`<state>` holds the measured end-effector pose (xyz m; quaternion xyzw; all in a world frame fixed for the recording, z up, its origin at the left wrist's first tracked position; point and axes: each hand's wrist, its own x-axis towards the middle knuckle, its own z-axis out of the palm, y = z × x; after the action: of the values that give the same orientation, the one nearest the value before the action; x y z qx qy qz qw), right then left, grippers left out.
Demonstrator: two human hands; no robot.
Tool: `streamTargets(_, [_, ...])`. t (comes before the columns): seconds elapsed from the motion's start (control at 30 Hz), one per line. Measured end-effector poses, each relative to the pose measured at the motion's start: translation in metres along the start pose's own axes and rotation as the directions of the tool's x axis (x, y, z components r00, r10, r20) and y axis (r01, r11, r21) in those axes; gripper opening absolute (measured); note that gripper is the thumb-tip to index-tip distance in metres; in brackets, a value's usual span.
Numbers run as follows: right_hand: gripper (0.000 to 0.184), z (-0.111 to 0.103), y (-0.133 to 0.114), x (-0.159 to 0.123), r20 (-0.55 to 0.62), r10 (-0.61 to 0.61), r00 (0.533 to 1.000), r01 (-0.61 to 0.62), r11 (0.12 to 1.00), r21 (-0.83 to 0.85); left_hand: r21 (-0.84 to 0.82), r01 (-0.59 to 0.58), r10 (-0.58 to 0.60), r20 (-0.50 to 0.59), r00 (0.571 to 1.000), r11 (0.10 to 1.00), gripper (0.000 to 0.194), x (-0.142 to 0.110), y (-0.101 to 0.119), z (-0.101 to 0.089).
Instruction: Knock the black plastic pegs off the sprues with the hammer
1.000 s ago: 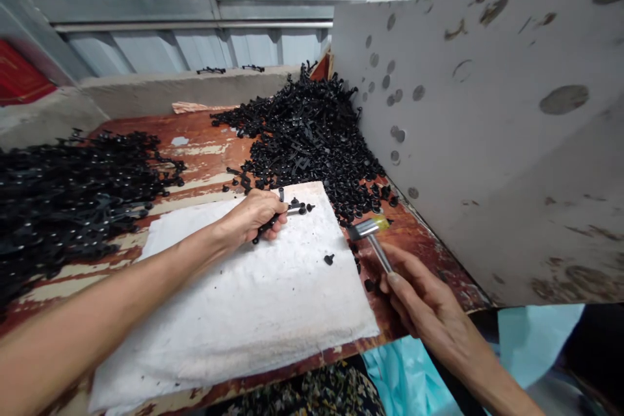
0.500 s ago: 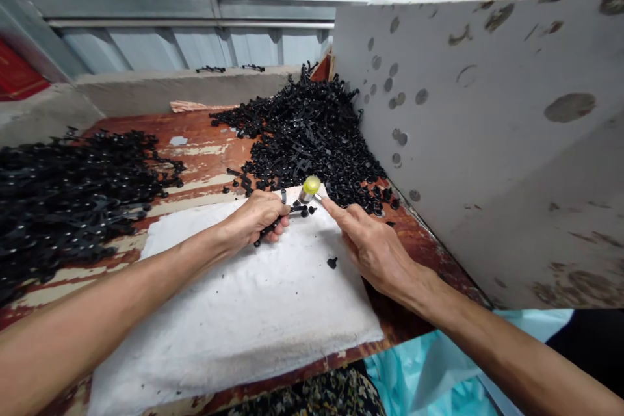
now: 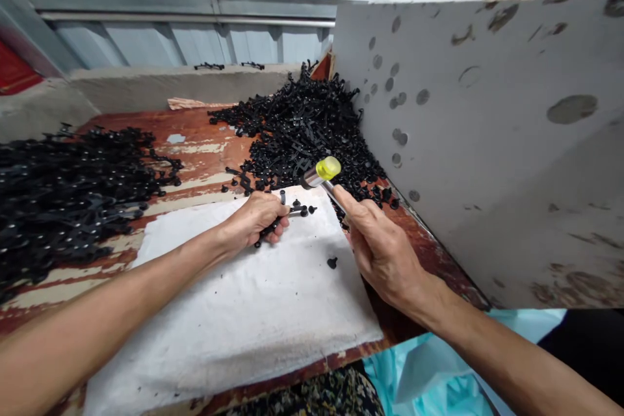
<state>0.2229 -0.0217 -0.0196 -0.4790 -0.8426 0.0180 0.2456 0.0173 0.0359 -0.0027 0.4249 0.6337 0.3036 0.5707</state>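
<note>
Black linkage (image 3: 298,210) is at the upper part of the white cloth (image 3: 234,312), held in the left hand (image 3: 260,214). Left forearm runs in from lower left, knuckles up, fingers curled, thumb and index closed on the part; ends stick out both sides of the grip. Right hand (image 3: 383,240) comes in from lower right, back of hand up, fingers wrapped on the mallet (image 3: 322,172) handle, index extended along it. Mallet head is tilted near the cloth's upper right corner, apart from the linkage: shiny metal cylinder, translucent yellow face, dark opposite end. Cloth is matte, creased, specked; small round-headed black piece (image 3: 332,262) lies on it. Table (image 3: 195,136) is red-brown, paint worn in pale streaks. Glossy black parts heaped left (image 3: 63,188) and behind (image 3: 312,130). Flat grey panel (image 3: 478,143) at right, blotched with round stains.
</note>
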Motion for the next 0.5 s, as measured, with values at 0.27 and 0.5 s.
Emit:
streamTargets(0.27, [0.06, 0.002, 0.0, -0.003, 0.067, 0.04, 0.997, -0.042, 0.999, 0.018, 0.008, 0.003, -0.004, 0.03, 1.0, 1.0, 0.02, 0.002, -0.005, -0.003])
streamTargets(0.5, [0.051, -0.001, 0.009, -0.011, -0.082, 0.123, 0.989, -0.085, 0.926, 0.367, 0.164, -0.071, 0.038, 0.194, 0.98, 0.984, 0.018, -0.001, 0.0, -0.017])
